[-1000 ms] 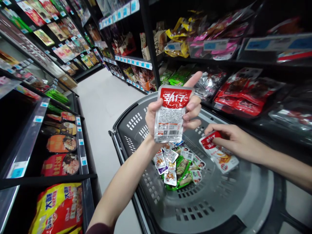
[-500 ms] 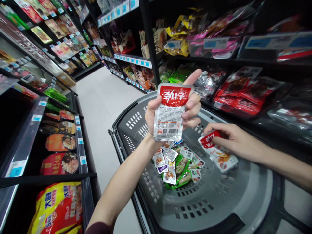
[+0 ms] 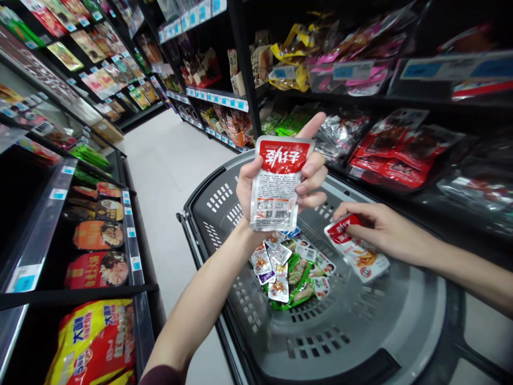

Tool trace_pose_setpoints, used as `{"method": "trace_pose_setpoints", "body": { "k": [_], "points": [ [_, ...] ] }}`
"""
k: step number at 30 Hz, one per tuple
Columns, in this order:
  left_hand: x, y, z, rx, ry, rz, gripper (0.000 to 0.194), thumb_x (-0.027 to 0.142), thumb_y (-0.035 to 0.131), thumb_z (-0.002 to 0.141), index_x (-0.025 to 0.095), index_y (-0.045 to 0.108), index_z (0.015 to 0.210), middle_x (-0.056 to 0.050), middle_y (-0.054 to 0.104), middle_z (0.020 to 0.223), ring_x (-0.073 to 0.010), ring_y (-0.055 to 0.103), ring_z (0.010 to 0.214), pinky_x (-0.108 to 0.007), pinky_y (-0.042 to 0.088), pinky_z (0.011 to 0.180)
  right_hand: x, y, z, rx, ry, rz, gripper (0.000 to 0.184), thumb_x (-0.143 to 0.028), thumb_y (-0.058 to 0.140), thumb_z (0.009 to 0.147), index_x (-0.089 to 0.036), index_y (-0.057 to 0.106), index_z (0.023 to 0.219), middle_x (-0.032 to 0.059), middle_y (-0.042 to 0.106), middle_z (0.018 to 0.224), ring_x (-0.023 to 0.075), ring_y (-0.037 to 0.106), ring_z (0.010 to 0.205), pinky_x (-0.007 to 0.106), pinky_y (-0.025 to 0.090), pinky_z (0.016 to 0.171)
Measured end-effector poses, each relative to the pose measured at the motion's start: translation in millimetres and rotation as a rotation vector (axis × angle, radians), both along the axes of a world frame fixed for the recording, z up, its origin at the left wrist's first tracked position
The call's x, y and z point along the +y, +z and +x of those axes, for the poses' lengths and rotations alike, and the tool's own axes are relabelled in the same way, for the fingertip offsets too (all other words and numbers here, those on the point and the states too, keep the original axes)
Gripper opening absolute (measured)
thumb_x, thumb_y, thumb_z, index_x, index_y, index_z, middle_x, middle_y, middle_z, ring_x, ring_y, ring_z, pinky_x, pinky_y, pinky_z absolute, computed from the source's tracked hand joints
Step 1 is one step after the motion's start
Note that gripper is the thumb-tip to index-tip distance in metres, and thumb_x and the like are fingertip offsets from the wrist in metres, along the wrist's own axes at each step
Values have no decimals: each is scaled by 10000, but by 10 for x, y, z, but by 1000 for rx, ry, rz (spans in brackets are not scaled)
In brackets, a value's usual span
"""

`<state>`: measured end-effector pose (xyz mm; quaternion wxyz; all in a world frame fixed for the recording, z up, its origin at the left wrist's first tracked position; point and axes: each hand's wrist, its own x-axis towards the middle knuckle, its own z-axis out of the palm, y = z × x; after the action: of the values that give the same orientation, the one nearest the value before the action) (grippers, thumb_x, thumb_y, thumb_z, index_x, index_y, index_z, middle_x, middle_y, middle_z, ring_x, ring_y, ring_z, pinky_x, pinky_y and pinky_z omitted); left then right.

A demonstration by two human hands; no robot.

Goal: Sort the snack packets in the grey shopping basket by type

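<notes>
My left hand (image 3: 312, 176) is closed on a red-and-silver snack packet (image 3: 276, 187), held up above the basket with its printed back and barcode facing me. The index finger sticks out past the packet toward the shelf. Lower and to the right, my right hand (image 3: 372, 227) pinches a second snack packet (image 3: 363, 256), red and white with a food picture, by its red top end. Beneath both hands lies the grey shopping basket (image 3: 320, 363) with slotted walls. Inside it rest several small silver sachets (image 3: 262, 262) and green snack packs (image 3: 298, 272).
On the right, a black shelf carries red packs (image 3: 401, 155), silver packs (image 3: 340, 136) and yellow bags (image 3: 290, 53). To the left stands another shelf with bowl-type packs (image 3: 96, 270) and a yellow-red bag (image 3: 96, 342). A pale floor aisle (image 3: 164, 149) runs between them.
The view has shifted very slightly, and both packets appear a little further left and higher. Both hands keep their grip.
</notes>
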<state>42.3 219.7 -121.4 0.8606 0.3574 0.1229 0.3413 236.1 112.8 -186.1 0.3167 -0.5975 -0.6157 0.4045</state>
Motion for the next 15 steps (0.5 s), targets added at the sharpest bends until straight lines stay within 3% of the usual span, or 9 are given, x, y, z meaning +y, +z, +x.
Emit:
{"method": "trace_pose_setpoints", "body": {
  "k": [7,15],
  "points": [
    [6,6,-17,87,47,-21,777,770,443,807,346,374,1455,-59,569,895,-176,560,703,-280,451,479,-10,23,6,-35,14,7,178,-355,548,844,-191,616,850,-14,562,684,143,440,586,280,325,562],
    [-8,25,-22,1,-19,1,733,751,465,817,337,424,1421,-46,547,862,-152,539,673,-259,438,467,-18,19,-1,-41,15,-1,152,-328,537,845,-193,607,849,-31,525,646,131,402,566,267,293,536]
  ]
}}
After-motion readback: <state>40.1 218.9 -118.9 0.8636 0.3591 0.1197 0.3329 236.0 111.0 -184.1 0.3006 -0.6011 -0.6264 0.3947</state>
